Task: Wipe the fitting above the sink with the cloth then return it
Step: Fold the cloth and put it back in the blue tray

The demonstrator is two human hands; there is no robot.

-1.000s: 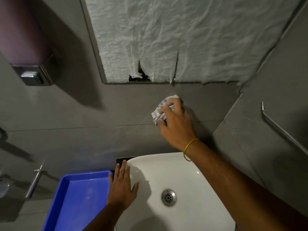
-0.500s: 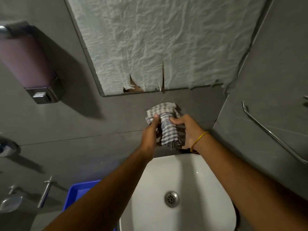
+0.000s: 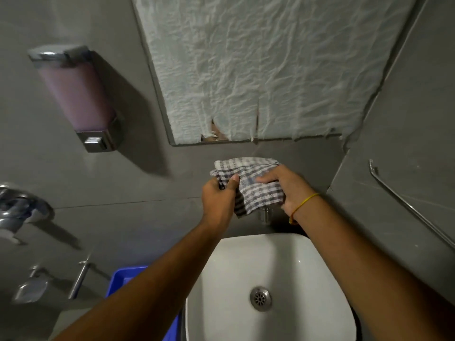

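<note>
A grey-and-white checked cloth (image 3: 256, 185) is spread between both hands, against the grey wall above the white sink (image 3: 236, 279). My left hand (image 3: 219, 200) pinches its left edge, thumb on top. My right hand (image 3: 286, 187), with a yellow band on the wrist, grips its right side. Below the cloth a short chrome tap fitting (image 3: 265, 216) pokes out of the wall; the cloth covers its upper part.
A paper-covered mirror (image 3: 258, 70) hangs above. A pink soap dispenser (image 3: 78, 97) is on the wall at left, chrome fittings (image 3: 17, 210) further left. A blue tray (image 3: 123, 279) lies left of the sink. A metal rail (image 3: 406, 205) runs along the right wall.
My left hand left the sink rim and rose to take the cloth's left edge. The cloth, bunched in my right hand before, is now opened out between both hands over the tap.
</note>
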